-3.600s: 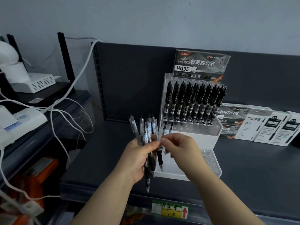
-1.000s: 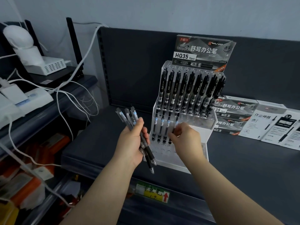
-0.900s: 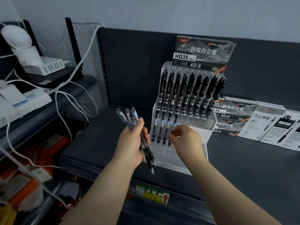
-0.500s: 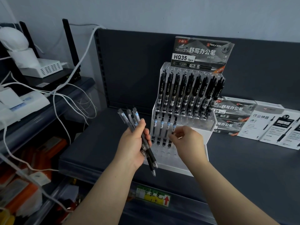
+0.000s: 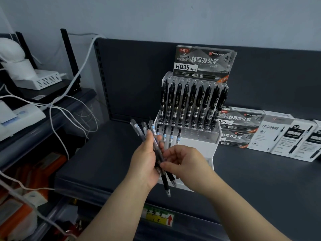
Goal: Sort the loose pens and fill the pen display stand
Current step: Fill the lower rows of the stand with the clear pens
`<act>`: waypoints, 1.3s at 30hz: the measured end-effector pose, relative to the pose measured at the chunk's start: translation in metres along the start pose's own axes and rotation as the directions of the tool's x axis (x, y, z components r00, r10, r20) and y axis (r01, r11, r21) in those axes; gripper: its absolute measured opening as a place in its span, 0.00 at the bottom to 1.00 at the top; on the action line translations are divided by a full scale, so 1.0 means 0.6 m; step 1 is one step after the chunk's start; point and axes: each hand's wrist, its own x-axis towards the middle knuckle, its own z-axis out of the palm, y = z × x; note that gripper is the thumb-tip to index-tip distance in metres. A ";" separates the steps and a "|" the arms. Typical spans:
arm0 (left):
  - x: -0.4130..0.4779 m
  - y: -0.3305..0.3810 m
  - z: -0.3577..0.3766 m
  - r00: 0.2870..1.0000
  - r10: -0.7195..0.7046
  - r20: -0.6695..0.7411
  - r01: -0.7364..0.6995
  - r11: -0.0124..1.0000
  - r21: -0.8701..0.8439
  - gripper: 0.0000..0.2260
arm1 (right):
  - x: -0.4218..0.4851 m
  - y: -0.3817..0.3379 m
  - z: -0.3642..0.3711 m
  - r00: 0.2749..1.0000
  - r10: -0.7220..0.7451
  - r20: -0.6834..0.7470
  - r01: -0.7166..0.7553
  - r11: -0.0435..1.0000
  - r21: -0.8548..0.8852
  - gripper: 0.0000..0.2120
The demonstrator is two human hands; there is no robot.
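**Step in hand.** Pen selection from the held bundle, ahead of the next insertion.

**Left hand.** The left hand (image 5: pixel 145 161) is clamped around the loose pens (image 5: pixel 157 150), a small fanned bundle held above the shelf (image 5: pixel 104 153), just in front of the display stand's left edge.

**Orientation of the bundle.** The long axis of each pen runs from upper left to lower right. The button ends point up and away, leaning left. The writing tips point down and toward the person, clear below the palm.

**Right hand.** The right hand (image 5: pixel 185 160) meets the bundle from the right. Its thumb and curled fingers appear to pinch one pen at the lower barrel. The two hands are touching or nearly so around the bundle.

**Display stand.** The display stand (image 5: pixel 199 145) has its top row (image 5: pixel 191 101) full of black pens, upright, tips down. The middle row (image 5: pixel 171 134) holds four pens at its left end; the holes to their right are vacant. The lowest tier is mostly hidden behind the hands.

**Next move (judgement).** Draw the pinched pen free without disturbing the rest. Rotate it to vertical, tip downward. Align it over the next vacant middle-row hole and lower it straight in.

**Adjacent stock.** Boxed pens (image 5: pixel 239 126) lie to the right of the stand.
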 end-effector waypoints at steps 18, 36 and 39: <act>-0.012 0.005 0.003 0.977 0.201 -0.067 -0.192 0.973 0.128 0.08 | 0.034 0.043 -0.047 0.882 -0.032 -0.469 -0.080 0.973 -0.218 0.06; -0.007 0.008 -0.022 0.984 0.174 -0.036 -0.167 0.973 0.160 0.08 | 0.048 0.070 -0.015 0.907 0.020 -0.420 -0.183 0.919 -0.351 0.06; -0.007 0.011 -0.023 0.986 0.164 -0.036 -0.157 0.975 0.160 0.08 | 0.044 0.065 -0.017 0.900 0.016 -0.435 -0.171 0.932 -0.320 0.10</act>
